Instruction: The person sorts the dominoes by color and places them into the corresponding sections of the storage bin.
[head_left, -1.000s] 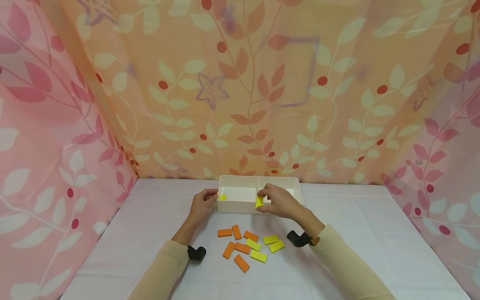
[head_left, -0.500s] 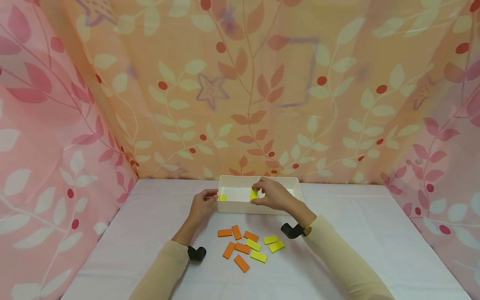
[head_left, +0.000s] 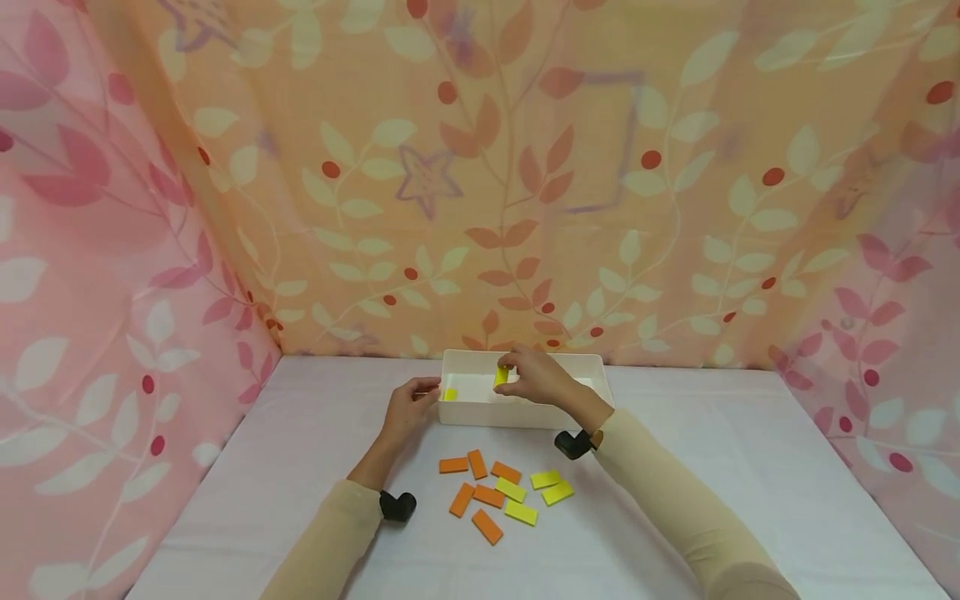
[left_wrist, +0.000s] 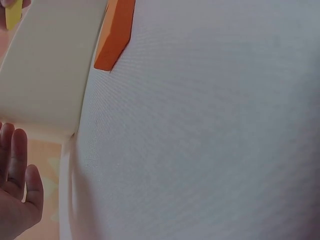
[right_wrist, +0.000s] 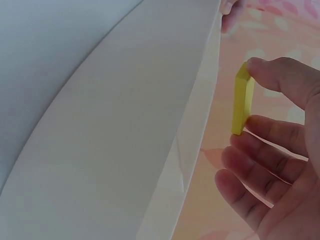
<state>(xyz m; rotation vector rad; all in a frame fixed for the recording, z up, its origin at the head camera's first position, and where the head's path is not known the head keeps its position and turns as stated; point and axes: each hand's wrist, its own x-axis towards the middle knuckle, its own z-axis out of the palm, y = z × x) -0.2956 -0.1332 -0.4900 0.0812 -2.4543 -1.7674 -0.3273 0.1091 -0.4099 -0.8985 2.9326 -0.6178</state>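
My right hand [head_left: 542, 377] pinches a yellow domino-like block [right_wrist: 242, 100] between thumb and fingertips. It holds the block upright over the left compartment of a white box [head_left: 480, 414], with the other fingers loosely spread. Inside that compartment, at its left end, sits another yellow block [head_left: 451, 395]. My left hand [head_left: 407, 410] touches the box's left end; its visible fingers look fairly straight in the left wrist view, though the thumb is hidden there. On the cloth before the box lie several orange blocks [head_left: 488, 527] and several yellow blocks [head_left: 521, 512].
A white cloth covers the table [head_left: 337, 383]. The box stands near the far edge, close to a patterned orange curtain [head_left: 360, 208]. Pink patterned curtains [head_left: 90, 333] hang on both sides. Each wrist wears a black camera mount [head_left: 397, 506].
My right hand has carried the yellow block from the box's front wall, leftward and farther back, over the left compartment. The left hand stays at the box's end.
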